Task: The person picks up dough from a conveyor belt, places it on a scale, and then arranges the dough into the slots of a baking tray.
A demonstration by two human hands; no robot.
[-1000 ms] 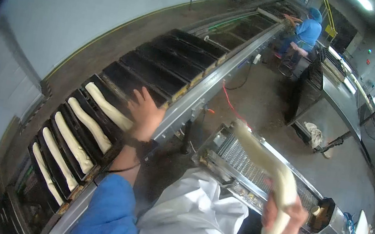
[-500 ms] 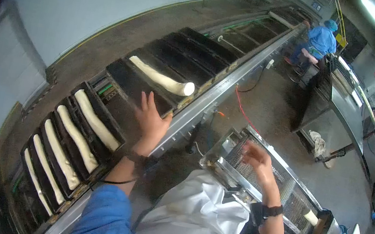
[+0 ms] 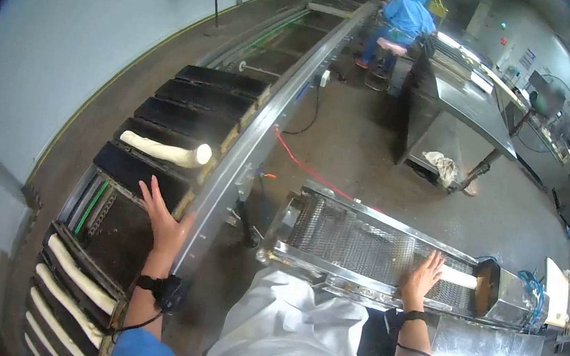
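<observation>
My left hand [image 3: 166,223] is open, fingers spread, at the near end of a black baking pan [image 3: 138,171] on the long line at left. In the pan beyond it lies a thick white dough roll [image 3: 164,150], its near end raised at the pan's rim. My right hand [image 3: 422,278] is over the mesh conveyor [image 3: 357,237], fingers stretched out right at the end of another dough roll [image 3: 460,278]. That roll extends from the opening of a metal box [image 3: 511,300] at the conveyor's right end.
Several pans with long dough strips [image 3: 75,272] lie at lower left. A gap between pans shows a chain and green rail [image 3: 92,208]. Farther off, a person in blue [image 3: 401,19] sits beside a steel table [image 3: 465,105]. A red hose [image 3: 308,168] crosses the floor.
The view has turned to the right. My right hand has moved along the mesh conveyor to the dough roll, which now extends farther from the box. My left hand stays beside the pans, fingers spread.
</observation>
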